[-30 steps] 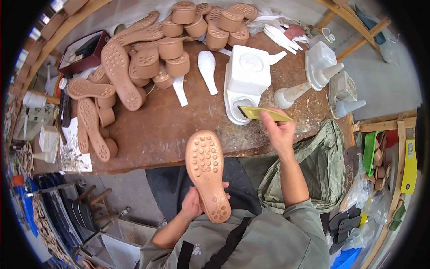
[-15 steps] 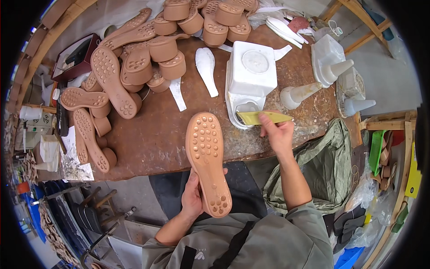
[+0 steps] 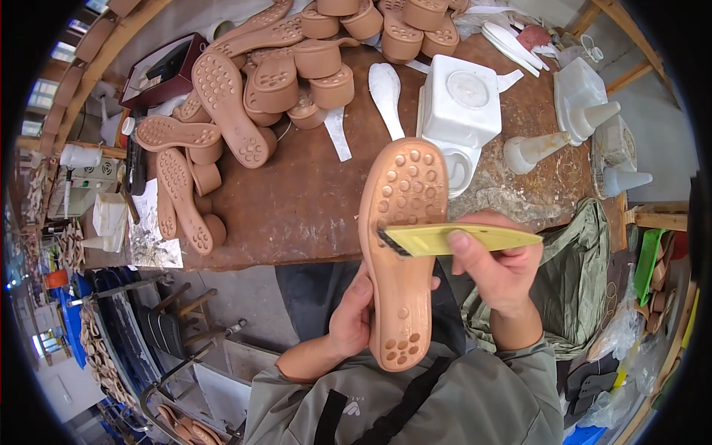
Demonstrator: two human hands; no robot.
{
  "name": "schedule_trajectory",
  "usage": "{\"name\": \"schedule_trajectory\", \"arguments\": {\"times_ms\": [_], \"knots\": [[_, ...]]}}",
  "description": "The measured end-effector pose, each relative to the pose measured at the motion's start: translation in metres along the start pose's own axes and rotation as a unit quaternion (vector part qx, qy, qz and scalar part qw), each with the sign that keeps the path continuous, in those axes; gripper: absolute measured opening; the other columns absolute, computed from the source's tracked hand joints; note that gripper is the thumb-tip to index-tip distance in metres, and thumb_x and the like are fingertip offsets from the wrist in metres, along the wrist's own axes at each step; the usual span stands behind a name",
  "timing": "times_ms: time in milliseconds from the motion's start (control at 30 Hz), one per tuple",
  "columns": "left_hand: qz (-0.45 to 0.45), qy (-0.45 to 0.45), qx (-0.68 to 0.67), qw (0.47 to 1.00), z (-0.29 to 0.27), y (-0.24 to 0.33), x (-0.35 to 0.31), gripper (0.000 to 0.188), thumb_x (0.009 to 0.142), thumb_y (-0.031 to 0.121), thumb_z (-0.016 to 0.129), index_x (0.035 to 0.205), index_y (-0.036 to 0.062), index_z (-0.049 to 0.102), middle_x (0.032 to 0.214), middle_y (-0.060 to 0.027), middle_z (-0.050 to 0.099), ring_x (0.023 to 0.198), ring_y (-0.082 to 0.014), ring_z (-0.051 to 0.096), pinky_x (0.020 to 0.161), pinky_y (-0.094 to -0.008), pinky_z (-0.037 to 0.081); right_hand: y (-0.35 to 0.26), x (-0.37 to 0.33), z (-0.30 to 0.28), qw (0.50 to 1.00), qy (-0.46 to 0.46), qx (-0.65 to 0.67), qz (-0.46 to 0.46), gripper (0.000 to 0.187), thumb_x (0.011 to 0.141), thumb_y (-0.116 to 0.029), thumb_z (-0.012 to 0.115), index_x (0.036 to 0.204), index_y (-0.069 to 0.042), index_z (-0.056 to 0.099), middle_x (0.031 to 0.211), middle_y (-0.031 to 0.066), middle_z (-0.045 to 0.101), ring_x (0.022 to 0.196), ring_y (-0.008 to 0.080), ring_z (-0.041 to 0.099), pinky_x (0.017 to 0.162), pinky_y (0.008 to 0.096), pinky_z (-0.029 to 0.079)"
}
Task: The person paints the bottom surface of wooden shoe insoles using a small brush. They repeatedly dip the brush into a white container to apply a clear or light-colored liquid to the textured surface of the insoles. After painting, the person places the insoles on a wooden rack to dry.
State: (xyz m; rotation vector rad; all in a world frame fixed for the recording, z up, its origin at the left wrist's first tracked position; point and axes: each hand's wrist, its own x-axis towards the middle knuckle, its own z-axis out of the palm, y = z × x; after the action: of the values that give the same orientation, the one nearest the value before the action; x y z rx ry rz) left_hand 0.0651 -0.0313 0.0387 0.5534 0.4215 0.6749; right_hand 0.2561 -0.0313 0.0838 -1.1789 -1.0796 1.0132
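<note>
My left hand [image 3: 351, 314] is closed round the edge of a tan shoe sole [image 3: 404, 311], holding it in front of me with its dimpled face up and the wide end away from me. The sole looks wet and shiny in places. In my right hand [image 3: 498, 261] is a flat yellow-handled brush [image 3: 437, 239], pinched between thumb and fingers. Its dark bristles lie at the sole's middle, near the left edge. Just beyond the sole stands a white plastic glue container [image 3: 461, 100] with a round open mouth on its near side.
Many tan soles [image 3: 230, 111] are heaped at the table's far left. A white insole piece [image 3: 384, 96] lies near the container. Cone-nozzled bottles [image 3: 534, 152] stand at the right. A green cloth bag [image 3: 578, 297] hangs by the brown table's [image 3: 297, 208] front right.
My right hand has brought the brush from the container's mouth down onto the sole. The sole has come nearer and the whole scene has shifted rightward in view.
</note>
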Motion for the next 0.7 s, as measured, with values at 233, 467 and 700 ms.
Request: {"name": "schedule_trajectory", "arguments": {"times_ms": [233, 467, 700], "knots": [[0.023, -0.028, 0.001, 0.999, 0.019, 0.011, -0.014, 0.074, 0.093, 0.050, 0.038, 0.144, 0.0009, 0.016, 0.138, -0.0185, 0.039, 0.119, -0.0295, 0.050, 0.094, -0.0368, 0.045, -0.010, 0.009, 0.004, 0.988, 0.065, -0.079, -0.118, 0.012, 0.086, -0.002, 0.065, 0.094, 0.006, 0.065, 0.083, 0.0105, 0.067, 0.066, 0.0084, 0.059, 0.055, 0.0214, 0.045], [0.039, -0.059, 0.037, 0.997, 0.020, 0.020, -0.025, 0.071, 0.094, 0.049, 0.035, 0.142, -0.0017, 0.018, 0.135, -0.0204, 0.041, 0.117, -0.0274, 0.051, 0.094, -0.0364, 0.044, -0.023, -0.006, 0.006, 0.961, -0.059, -0.155, -0.222, 0.014, 0.078, -0.001, 0.071, 0.090, 0.005, 0.066, 0.071, 0.0113, 0.066, 0.056, 0.0145, 0.061, 0.049, 0.0241, 0.046], [0.040, -0.046, 0.067, 0.996, 0.023, 0.026, -0.036, 0.067, 0.095, 0.044, 0.035, 0.141, -0.0030, 0.020, 0.133, -0.0208, 0.043, 0.118, -0.0249, 0.049, 0.097, -0.0348, 0.040, -0.033, -0.026, 0.007, 0.957, -0.090, -0.159, -0.226, 0.014, 0.072, 0.001, 0.073, 0.085, 0.004, 0.067, 0.067, 0.0106, 0.065, 0.054, 0.0178, 0.062, 0.047, 0.0261, 0.047]]}}
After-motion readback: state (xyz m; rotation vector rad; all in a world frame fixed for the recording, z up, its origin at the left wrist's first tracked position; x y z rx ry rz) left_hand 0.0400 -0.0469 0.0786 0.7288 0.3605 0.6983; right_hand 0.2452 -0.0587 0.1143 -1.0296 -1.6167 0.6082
